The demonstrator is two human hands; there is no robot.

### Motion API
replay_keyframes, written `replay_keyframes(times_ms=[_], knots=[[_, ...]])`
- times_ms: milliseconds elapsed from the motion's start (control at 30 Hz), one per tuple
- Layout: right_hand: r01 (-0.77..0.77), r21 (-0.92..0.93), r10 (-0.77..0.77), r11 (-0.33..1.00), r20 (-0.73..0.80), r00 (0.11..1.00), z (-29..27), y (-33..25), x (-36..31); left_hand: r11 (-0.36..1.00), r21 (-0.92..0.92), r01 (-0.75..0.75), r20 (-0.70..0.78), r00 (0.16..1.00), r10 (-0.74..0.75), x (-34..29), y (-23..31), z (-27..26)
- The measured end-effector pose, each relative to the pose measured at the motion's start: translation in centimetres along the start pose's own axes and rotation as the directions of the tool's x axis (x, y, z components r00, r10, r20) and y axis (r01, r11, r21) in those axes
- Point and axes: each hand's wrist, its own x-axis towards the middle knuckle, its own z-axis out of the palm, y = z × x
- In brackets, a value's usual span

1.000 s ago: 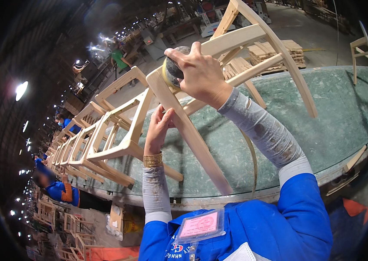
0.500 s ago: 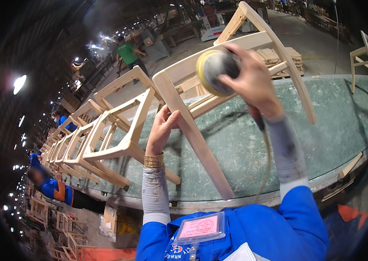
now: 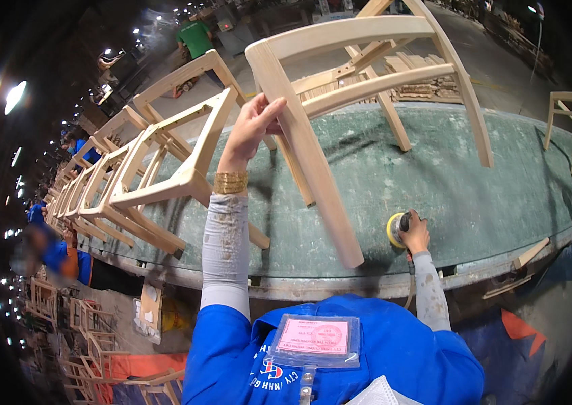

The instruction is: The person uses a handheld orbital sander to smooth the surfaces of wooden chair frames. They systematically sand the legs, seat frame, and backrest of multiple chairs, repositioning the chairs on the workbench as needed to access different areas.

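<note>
A pale, unpainted wooden chair frame (image 3: 320, 169) is tilted up in front of me above the green bench. My left hand (image 3: 253, 127) is closed around its near left leg, just below the corner with the curved rail. Down by the bench's near side, my right hand (image 3: 418, 233) grips a round orbital sander (image 3: 396, 229) with a yellow pad rim and a dark body. The sander is apart from the chair, low over the bench top; whether it touches the surface I cannot tell. Its hose trails toward my body.
The green worn bench (image 3: 434, 162) stretches across. A row of similar chair frames (image 3: 158, 196) stands on it to the left, with another chair (image 3: 565, 108) far right. Stacked wood pieces (image 3: 421, 77) lie beyond. A person in green (image 3: 195, 37) and others in blue are farther off.
My right hand has taken the sander off the chair's upper rail and down to the bench's near side. My left hand still grips the leg; the chair has tipped somewhat.
</note>
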Motion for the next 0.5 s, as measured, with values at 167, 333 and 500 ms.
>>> replay_keyframes(times_ms=[167,333,500], knots=[[0.053,-0.217,-0.054,0.975,0.002,0.999,2.9,1.4,0.1,1.000,-0.002,0.008,-0.003,1.000,-0.008,0.5,-0.3,-0.6],[0.281,0.361,-0.251,0.889,-0.129,0.959,0.0,-4.6,-0.1,1.000,-0.003,-0.008,0.018,1.000,0.008,0.5,-0.3,0.0],[0.630,0.386,-0.577,0.674,-0.256,0.775,-6.3,-18.7,-12.1,0.993,-0.112,-0.024,0.048,0.998,0.030,-1.5,-2.8,0.0]])
